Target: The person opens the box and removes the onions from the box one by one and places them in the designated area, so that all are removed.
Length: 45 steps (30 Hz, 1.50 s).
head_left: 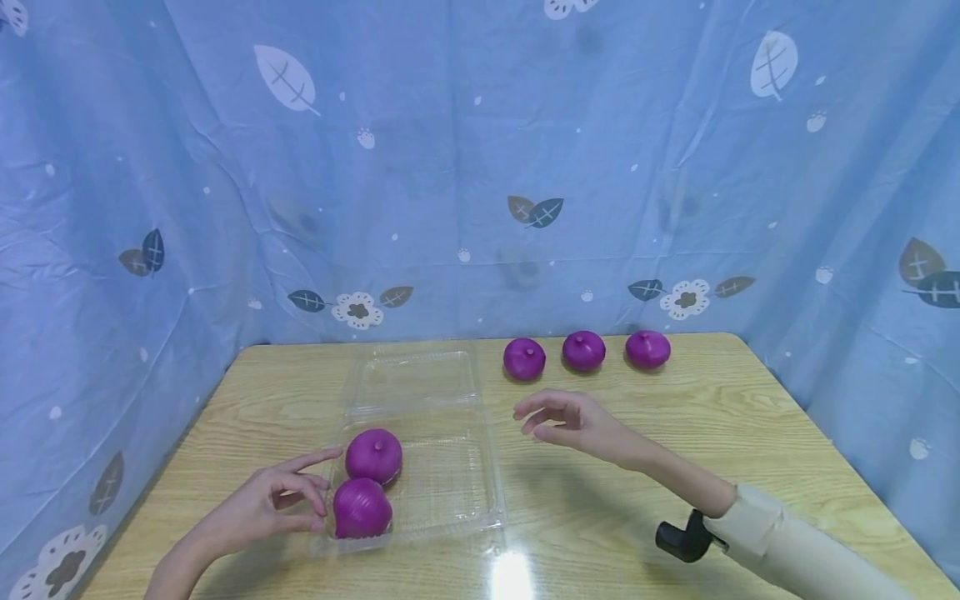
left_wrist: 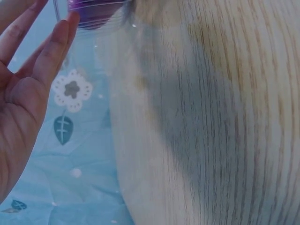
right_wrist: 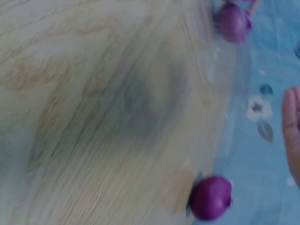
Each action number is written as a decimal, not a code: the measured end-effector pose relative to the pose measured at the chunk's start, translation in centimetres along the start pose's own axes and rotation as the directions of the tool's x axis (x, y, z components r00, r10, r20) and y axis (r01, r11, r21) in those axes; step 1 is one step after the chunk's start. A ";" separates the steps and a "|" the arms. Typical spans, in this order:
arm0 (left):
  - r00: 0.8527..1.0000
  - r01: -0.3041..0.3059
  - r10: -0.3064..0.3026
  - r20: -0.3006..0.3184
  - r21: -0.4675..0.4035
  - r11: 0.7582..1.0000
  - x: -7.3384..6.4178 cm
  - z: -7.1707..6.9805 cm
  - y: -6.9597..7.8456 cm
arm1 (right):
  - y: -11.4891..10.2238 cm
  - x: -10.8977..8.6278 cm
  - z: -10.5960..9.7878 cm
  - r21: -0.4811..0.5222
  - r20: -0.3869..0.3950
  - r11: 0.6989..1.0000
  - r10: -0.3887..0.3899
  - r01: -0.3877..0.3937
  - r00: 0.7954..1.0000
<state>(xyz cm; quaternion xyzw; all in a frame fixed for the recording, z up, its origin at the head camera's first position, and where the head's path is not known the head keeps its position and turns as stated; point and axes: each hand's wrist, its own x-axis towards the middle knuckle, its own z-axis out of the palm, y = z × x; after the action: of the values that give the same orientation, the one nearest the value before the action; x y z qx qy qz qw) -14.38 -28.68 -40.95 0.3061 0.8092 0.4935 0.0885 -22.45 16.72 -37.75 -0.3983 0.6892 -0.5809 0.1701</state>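
Two purple onions, a rear one [head_left: 374, 457] and a front one [head_left: 362, 508], sit against each other in the left part of a clear plastic clamshell box [head_left: 457, 483]. My left hand [head_left: 262, 504] is at the box's left side, fingers loosely bent beside the onions and gripping nothing; fingertip contact with the wall cannot be made out. Above the table, right of the box, hovers my right hand [head_left: 573, 423], fingers relaxed and holding nothing. Beyond it three more onions stand in a row: left [head_left: 524, 359], middle [head_left: 583, 351] and right [head_left: 647, 349].
The box's lid [head_left: 416, 379] lies folded back toward the rear edge of the wooden table [head_left: 675, 433]. A blue patterned curtain [head_left: 465, 167] hangs behind and at both sides. A black device [head_left: 684, 537] is strapped at the right sleeve cuff.
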 end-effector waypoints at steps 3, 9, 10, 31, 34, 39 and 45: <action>1.000 0.000 0.000 -0.003 -0.009 1.000 -0.1 0.0 0.0 | 0.3 1.5 1.1 0.029 0.063 0.999 -0.038 0.036 0.997; 1.000 -0.019 0.019 -0.004 -0.013 1.000 -0.4 0.0 0.0 | 1.2 4.8 2.7 0.069 0.302 0.997 -0.037 0.016 0.953; 1.000 -0.016 0.015 -0.007 -0.011 1.000 -0.5 0.0 0.0 | 1.3 5.4 2.9 0.072 0.339 0.997 -0.026 0.001 0.940; 0.999 0.031 -0.031 -0.005 0.003 0.999 -0.3 0.0 0.1 | 1.6 18.4 7.2 0.021 0.699 0.981 0.124 -0.193 0.704; 1.000 0.025 -0.025 -0.006 0.016 1.000 0.0 0.2 0.1 | 1.9 19.2 7.9 0.040 0.689 0.973 0.140 -0.229 0.712; 1.000 -0.006 0.006 -0.007 -0.002 1.000 0.1 0.2 0.0 | 2.1 20.3 8.8 0.021 0.681 0.982 0.124 -0.189 0.722; 1.000 0.002 -0.003 -0.007 -0.011 1.000 0.0 0.1 0.0 | 1.8 20.3 8.2 -0.089 0.602 0.986 0.168 -0.144 0.781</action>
<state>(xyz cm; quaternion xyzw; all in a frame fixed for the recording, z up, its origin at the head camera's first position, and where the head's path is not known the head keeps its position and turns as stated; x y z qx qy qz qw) -14.34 -28.65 -41.01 0.3029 0.8073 0.4988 0.0878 -30.01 -3.90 -36.99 -0.5081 0.6397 -0.3932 0.4218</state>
